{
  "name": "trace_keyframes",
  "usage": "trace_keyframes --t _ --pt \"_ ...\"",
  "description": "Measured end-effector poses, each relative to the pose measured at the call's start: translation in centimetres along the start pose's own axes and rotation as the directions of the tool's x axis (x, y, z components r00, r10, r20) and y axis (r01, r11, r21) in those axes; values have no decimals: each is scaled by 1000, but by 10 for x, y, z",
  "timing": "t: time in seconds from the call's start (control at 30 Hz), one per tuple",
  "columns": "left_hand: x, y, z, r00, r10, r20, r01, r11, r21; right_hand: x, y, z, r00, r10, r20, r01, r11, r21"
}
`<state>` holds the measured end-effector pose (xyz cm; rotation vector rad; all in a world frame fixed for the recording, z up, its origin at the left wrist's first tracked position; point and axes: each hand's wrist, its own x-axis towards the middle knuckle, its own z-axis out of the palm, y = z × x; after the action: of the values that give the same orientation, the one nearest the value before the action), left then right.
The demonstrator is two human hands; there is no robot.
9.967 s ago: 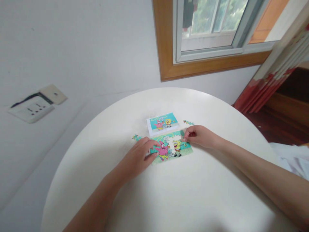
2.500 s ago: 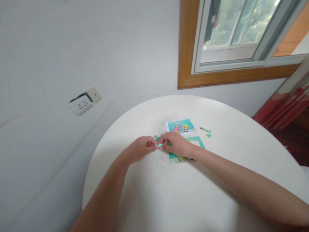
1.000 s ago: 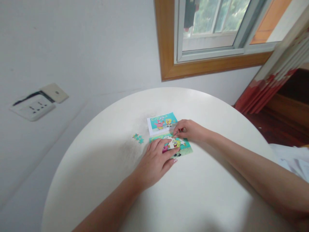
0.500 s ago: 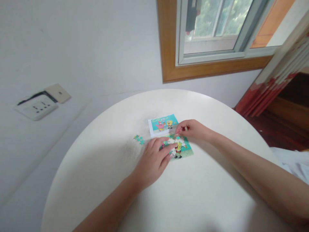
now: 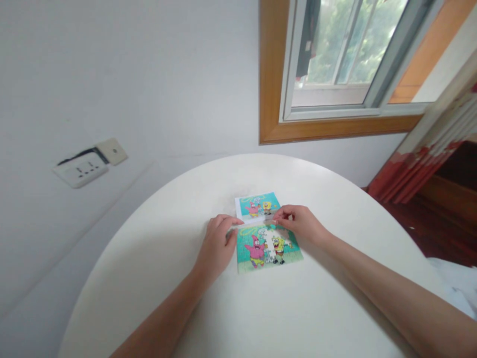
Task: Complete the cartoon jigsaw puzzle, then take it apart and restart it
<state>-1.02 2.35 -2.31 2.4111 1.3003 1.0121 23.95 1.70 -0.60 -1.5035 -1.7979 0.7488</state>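
Observation:
A small cartoon jigsaw puzzle (image 5: 266, 246) lies flat on a round white table (image 5: 261, 308), with a white gap down its middle. Just behind it sits a reference picture card (image 5: 257, 205) showing the same cartoon. My left hand (image 5: 216, 246) rests at the puzzle's upper left corner, fingers curled with the fingertips on its edge. My right hand (image 5: 300, 221) is at the puzzle's top edge, fingers pinched together over the upper middle; whether a piece is between them is hidden.
A white wall with a socket plate (image 5: 84, 166) is at the left. A wood-framed window (image 5: 335, 74) is behind the table. A red and white curtain (image 5: 425, 149) hangs at the right over a dark wooden floor.
My left hand slid off the puzzle's face to its upper left corner, uncovering the picture. The loose pieces left of the puzzle are out of sight. My right hand stays at the top edge.

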Motion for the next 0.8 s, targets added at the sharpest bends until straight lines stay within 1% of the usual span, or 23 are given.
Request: trace_keyframes --t 0.13,0.27,0.43,0.63,0.8 --pt "-1 6 2 999 -2 39 3 1000 -24 0 -3 4 1000 -15 -13 15 999 -29" --pt "-2 10 1 999 -2 34 3 1000 -26 0 -2 7 1000 -10 -13 9 998 -61" --pt "-2 11 1 1000 3 31 -2 1000 -27 -2 -2 5 1000 -10 -16 9 999 -54" --pt "-2 13 1 1000 1 30 -1 1000 -16 -3 -3 3 1000 -16 -1 16 996 -93" --pt "-2 13 0 999 6 47 -6 1000 -10 -4 -5 2 999 -33 -27 29 992 -125"
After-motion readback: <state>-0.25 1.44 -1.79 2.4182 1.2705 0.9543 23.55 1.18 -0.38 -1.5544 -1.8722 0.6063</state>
